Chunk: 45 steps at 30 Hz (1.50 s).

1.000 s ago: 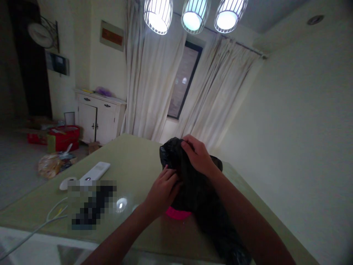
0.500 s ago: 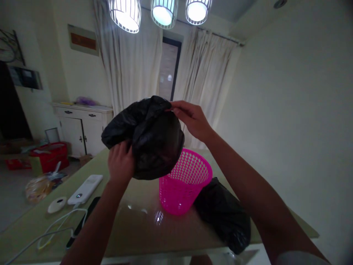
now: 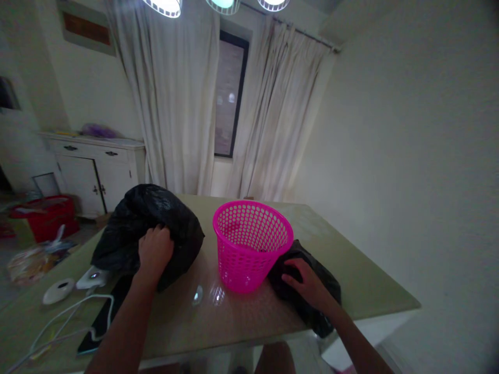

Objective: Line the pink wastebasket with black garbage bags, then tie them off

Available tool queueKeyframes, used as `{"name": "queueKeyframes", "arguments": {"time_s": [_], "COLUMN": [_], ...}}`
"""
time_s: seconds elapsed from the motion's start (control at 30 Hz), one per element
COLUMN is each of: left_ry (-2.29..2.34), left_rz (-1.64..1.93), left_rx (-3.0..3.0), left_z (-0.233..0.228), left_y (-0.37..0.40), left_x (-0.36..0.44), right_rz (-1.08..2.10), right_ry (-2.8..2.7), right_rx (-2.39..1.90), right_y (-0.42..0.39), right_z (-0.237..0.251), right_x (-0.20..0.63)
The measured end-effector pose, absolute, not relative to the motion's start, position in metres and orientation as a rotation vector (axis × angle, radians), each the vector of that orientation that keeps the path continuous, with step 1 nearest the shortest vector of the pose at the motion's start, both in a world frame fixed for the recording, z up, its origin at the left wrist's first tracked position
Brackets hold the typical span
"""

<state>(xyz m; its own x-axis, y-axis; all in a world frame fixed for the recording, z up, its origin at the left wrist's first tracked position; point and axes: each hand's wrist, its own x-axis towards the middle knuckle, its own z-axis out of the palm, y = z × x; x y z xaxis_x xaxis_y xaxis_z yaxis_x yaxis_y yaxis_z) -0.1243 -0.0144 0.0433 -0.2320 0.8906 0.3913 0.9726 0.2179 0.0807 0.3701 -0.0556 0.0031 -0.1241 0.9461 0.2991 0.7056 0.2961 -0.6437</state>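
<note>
Pale curtains hung beyond the far end of a greenish table. The left hand was closed in a fist on a puffed-out black bag at the left. The right hand, half open with thumb and fingers apart, was over a second black bag; whether it touched the plastic could not be told. Between the hands a pink basket stood upright, apart from the first bag and close beside the second, whose near end reached the table's near edge. Bare surface lay in front of the basket, behind it, and right of the second bag as far as the right edge. On the left, a white device, partly hidden by the first bag, a dark slab and a looped cable crowded the space.
</note>
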Motion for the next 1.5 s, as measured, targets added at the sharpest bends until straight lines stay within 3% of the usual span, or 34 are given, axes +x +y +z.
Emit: {"name": "queueKeyframes", "arguments": {"time_s": [0.13,0.27,0.37,0.5,0.7,0.87,0.97,1.13,1.2,1.4,1.5], "left_ry": [-2.185,-1.89,-1.459,-1.146,-1.196,-1.147,-1.154,-1.334,-1.436,-1.756,-1.774], "left_rz": [-0.502,-1.145,-1.564,-1.438,-1.181,-1.11,-1.207,-1.924,-2.034,-1.427,-1.41], "left_rx": [-1.856,-1.795,-2.004,-2.491,-2.628,-2.666,-2.676,-2.452,-2.365,-2.442,-2.378], "left_z": [0.039,0.061,0.082,0.094,0.093,0.093,0.097,0.125,0.139,0.156,0.151], "left_y": [-0.006,-0.018,-0.036,-0.05,-0.054,-0.057,-0.058,-0.037,-0.021,0.008,0.01], "left_x": [-0.107,-0.073,-0.041,-0.005,0.01,0.01,0.015,0.02,0.018,-0.008,-0.029], "right_rz": [0.223,0.173,0.192,-0.02,-0.042,0.033,0.228,0.354,0.401,0.332,0.205], "right_ry": [-2.181,-1.748,-1.149,-0.801,-1.027,-1.199,-1.319,-1.725,-1.915,-2.14,-2.231], "right_rx": [-1.739,-1.723,-1.58,-1.238,-0.787,-0.66,-0.735,-0.874,-0.82,-0.867,-0.97], "right_y": [-0.076,-0.062,-0.048,-0.044,-0.061,-0.028,0.018,0.059,0.056,0.046,0.05], "right_z": [-0.051,-0.05,-0.004,0.096,0.232,0.288,0.287,0.244,0.224,0.188,0.178], "right_x": [0.391,0.416,0.427,0.416,0.367,0.324,0.296,0.238,0.217,0.216,0.25]}}
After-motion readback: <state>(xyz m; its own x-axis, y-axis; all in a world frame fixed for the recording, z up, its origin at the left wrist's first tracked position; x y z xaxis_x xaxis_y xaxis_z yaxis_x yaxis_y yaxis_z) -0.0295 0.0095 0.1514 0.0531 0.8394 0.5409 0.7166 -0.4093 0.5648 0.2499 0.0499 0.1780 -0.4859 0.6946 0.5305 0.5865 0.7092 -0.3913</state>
